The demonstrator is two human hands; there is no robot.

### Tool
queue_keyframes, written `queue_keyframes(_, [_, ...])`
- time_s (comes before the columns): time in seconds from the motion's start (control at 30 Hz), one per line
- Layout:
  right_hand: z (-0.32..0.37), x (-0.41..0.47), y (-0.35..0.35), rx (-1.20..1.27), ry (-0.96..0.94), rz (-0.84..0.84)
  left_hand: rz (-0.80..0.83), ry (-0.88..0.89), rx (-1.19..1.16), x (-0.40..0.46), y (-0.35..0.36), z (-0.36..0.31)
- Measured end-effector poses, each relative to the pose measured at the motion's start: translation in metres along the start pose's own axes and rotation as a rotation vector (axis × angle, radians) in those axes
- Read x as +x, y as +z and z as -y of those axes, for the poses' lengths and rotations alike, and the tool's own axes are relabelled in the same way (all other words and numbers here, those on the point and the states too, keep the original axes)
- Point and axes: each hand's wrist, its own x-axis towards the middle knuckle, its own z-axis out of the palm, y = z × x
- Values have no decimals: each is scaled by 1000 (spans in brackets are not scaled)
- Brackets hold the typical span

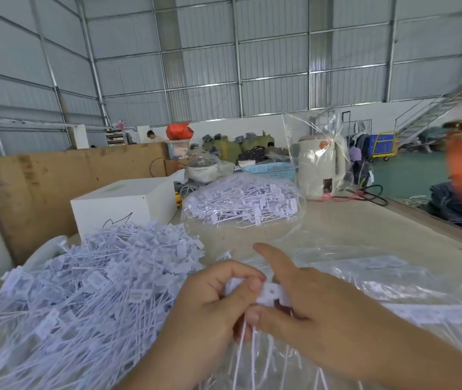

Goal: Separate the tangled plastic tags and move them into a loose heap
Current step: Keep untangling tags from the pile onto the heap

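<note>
Many tags point(241, 202) inside clear bag point(294, 153)

White plastic tags point(89, 280) form a pale, faintly lilac heap on a beige bench point(365, 220). A clear bag point(241, 204) holds more white tags. Behind stand a white box point(125, 204), a cream kettle point(321, 167), a light blue lattice-patterned basket point(272, 170), brown board point(55, 192), and grey corrugated walls point(196, 66).

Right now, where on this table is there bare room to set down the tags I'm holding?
Bare tabletop lies between the bagged tags, the kettle and the clear plastic sheet ahead of both hands. Left of your left hand, the loose heap crowds up to the white box.
</note>
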Motion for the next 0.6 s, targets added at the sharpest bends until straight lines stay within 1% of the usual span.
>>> queue_keyframes(0.1, [-13, 2, -15, 121, -13, 5, -92, -34, -97, 6, -10, -1])
queue_keyframes(0.23, [-20, 4, -15, 223, -42, -13, -52, -59, -119, 7, -11, 0])
queue_keyframes(0.37, [-18, 5, -16, 310, -35, -25, -43, -7, -40, 4, -8, -2])
queue_keyframes(0.47, [-10, 5, -12, 296, 7, -148, -125, -10, -90, 5, -5, -2])
queue_keyframes(0.57, [3, 4, -1, 251, 5, -363, -207, -48, -259, 4, 4, 0])
queue_keyframes(0.6, [4, 4, 0, 292, 9, -445, -241, -79, -321, 4, 5, 1])
